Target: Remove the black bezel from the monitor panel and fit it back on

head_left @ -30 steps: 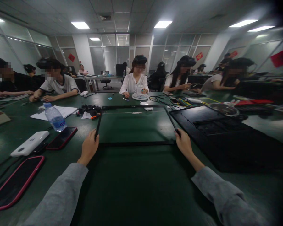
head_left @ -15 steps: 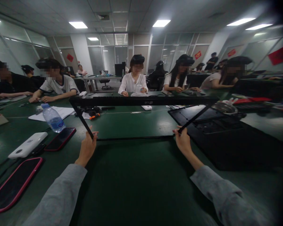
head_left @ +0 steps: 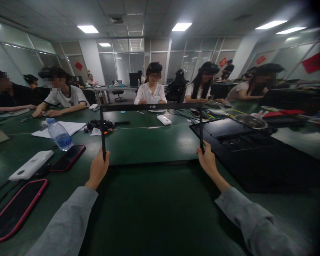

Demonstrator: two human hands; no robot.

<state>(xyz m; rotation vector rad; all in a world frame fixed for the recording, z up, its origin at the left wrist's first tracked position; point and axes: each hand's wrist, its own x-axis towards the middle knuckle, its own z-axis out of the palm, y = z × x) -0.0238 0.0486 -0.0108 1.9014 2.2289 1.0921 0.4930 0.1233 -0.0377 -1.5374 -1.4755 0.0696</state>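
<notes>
A thin black rectangular screen bezel [head_left: 152, 106] with an LG logo stands roughly upright in front of me, above the green table [head_left: 154, 199]. My left hand [head_left: 99, 167] is closed around its left side near the lower corner. Its right side is gripped by my right hand [head_left: 207, 159], also low down. Through the opening of the bezel I see the table and a white device [head_left: 164, 120]. To the right of my right hand lies a large black panel [head_left: 245, 156] with recesses in it.
On the left are a water bottle [head_left: 59, 133], a white power bank [head_left: 31, 165], a dark phone [head_left: 68, 158] and a pink-edged phone [head_left: 17, 211]. Papers [head_left: 72, 128] lie behind the bottle. A metal bowl [head_left: 250, 121] stands at the right. Several people sit across the table.
The bezel's top edge has swung away from me and now looks narrower and more upright. Both hands stay in nearly the same place, still holding its sides.
</notes>
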